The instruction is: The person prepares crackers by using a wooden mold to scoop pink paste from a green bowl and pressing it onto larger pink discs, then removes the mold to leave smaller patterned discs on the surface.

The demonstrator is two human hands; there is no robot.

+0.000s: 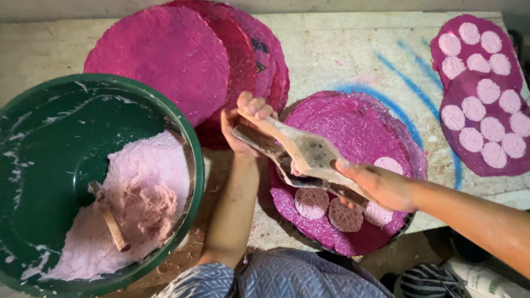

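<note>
Both hands grip the wooden press between them

L hand fingers curled shut, forearm upright; R hand clenched.

Light is even and fairly bright from above. The pink trays glint, shadows are soft, and the edges bend slightly outward.

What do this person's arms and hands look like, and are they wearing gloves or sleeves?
No gloves: the left hand and right hand are bare, with no rings, watch or bracelets visible. Both forearms are uncovered too. No sleeve reaches them; the only clothing in view is blue-grey textured fabric at the bottom edge, near the left elbow.
</note>
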